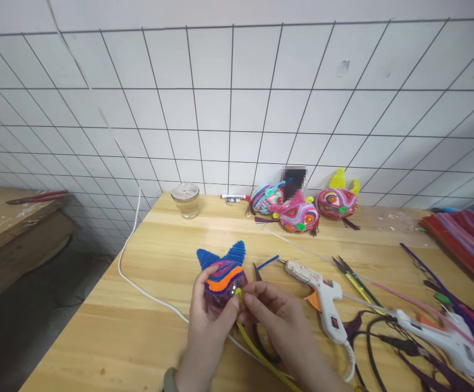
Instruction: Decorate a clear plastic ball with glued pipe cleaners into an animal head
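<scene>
Wooden worktop [147, 326] scene: left hand [204, 332] cupping ornament [223, 277], right hand [279, 321] fingers pinching yellow pipe cleaner [257, 351]; best pressed snug while coiling.

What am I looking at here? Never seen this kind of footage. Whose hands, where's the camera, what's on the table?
There is no machine here: a person works with bare hands, and the single picture comes from a camera on their head, looking forward and down. The left hand cups a small round figure wrapped in coloured pipe cleaners, with two blue ears on top. The right hand pinches a yellow pipe cleaner against the figure's front. On the wooden table lie a white glue gun near the right hand, a second glue gun further right, a pile of pipe cleaners at the right edge, three finished figures by the tiled wall, a glass jar and a white cable.
</scene>
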`<move>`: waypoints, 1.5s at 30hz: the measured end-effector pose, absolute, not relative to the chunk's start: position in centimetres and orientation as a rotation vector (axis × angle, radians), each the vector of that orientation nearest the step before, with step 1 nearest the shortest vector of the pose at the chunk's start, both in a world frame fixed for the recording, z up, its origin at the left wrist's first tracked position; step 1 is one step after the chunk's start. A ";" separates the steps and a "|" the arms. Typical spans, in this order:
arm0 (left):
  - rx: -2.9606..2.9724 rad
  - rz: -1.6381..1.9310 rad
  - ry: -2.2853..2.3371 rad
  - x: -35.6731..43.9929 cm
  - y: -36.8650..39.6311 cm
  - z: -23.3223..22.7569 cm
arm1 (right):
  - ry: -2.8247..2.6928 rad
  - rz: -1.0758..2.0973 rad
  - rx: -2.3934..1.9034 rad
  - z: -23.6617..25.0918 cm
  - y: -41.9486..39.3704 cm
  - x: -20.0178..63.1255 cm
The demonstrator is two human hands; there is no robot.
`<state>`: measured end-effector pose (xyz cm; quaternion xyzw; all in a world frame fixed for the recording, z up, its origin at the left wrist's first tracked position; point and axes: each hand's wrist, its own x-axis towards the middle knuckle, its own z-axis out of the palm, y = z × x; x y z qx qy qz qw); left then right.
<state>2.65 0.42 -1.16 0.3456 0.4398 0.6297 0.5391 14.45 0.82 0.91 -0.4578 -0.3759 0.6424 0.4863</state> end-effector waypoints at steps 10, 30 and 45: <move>0.805 1.492 0.994 2.9 0.4 -0.7 | -0.900 1.587 -1.067 0.4 1.1 14.6; 0.775 1.470 0.953 2.8 0.4 -0.7 | -1.019 1.469 -1.135 0.9 0.9 14.6; 0.802 1.508 0.944 2.7 0.1 -1.5 | -1.539 0.963 -1.360 -0.4 -0.1 14.8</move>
